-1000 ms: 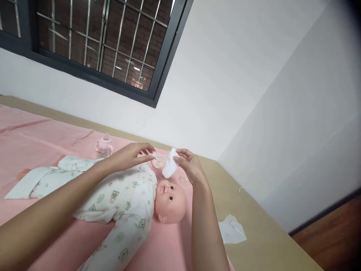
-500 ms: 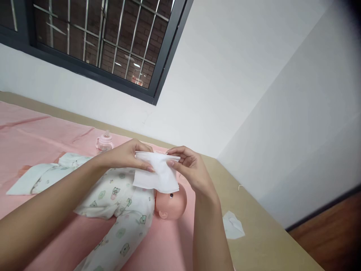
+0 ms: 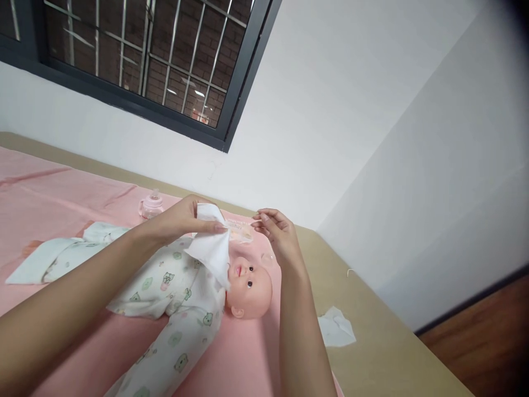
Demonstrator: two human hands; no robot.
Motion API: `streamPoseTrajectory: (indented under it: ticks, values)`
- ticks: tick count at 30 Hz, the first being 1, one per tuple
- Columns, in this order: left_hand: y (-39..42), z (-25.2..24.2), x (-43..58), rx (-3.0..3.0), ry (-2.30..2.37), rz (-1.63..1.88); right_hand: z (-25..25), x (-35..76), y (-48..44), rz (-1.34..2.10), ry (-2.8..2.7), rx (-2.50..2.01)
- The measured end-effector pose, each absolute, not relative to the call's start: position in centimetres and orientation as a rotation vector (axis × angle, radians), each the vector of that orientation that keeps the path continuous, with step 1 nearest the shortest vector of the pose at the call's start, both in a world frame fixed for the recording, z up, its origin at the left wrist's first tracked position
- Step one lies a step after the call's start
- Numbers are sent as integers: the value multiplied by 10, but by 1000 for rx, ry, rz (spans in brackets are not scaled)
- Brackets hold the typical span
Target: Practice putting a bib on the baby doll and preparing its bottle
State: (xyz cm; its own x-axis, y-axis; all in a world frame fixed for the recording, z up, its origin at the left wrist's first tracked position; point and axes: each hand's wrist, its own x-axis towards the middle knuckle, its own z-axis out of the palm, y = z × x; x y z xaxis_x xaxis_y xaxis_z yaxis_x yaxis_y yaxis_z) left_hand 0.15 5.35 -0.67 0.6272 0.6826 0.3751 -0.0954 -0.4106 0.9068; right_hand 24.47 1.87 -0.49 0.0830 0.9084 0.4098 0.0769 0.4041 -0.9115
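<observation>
While our left hand (image 3: 182, 218) pinches a white tissue (image 3: 211, 242) between thumb and fingers, our right hand (image 3: 279, 234) hangs just to the right of it, thumb and fingers curled toward each other. We see nothing plainly between those fingertips, and we cannot tell whether they meet. The left is the nearer hand, since the tissue droops straight from its grip, its longer run slanting down and rightward to a corner beside the doll's neck. We cannot tell whether that corner touches.

From our left fingertips, the doll's head (image 3: 252, 289) lies rightward and nearer to us; from our right fingertips, it lies nearer to us and slightly leftward. The doll (image 3: 144, 292) rests face up, its long axis running from the legs at left to the head at right. Our left forearm crosses above the body and hides part of it, while the tissue covers a shoulder from our view.

Beyond the gap between our hands, a clear packet (image 3: 242, 234) lies on the pink sheet (image 3: 258, 364). Farther left, past our left wrist, stands a pink-topped bottle (image 3: 151, 205). Outside our right forearm, a crumpled wipe (image 3: 338, 329) lies on the tan table (image 3: 384, 342), and a white wall (image 3: 281, 165) with a barred window (image 3: 136, 55) rises behind.
</observation>
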Motion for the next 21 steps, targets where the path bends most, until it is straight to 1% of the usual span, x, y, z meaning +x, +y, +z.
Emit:
streamPoseTrajectory:
  ticks: [6, 11, 16, 21]
  values:
    - [55, -27, 30, 1859, 576, 610, -67, 289, 67, 943, -1085, -1136]
    - [47, -40, 48, 2095, 693, 559, -113, 304, 81, 1019, -957, -1258]
    - [40, -42, 53, 2238, 796, 530, -138, 310, 85, 1111, -909, -1340]
    - [32, -38, 56, 2339, 896, 470, -152, 318, 90, 1133, -860, -1300]
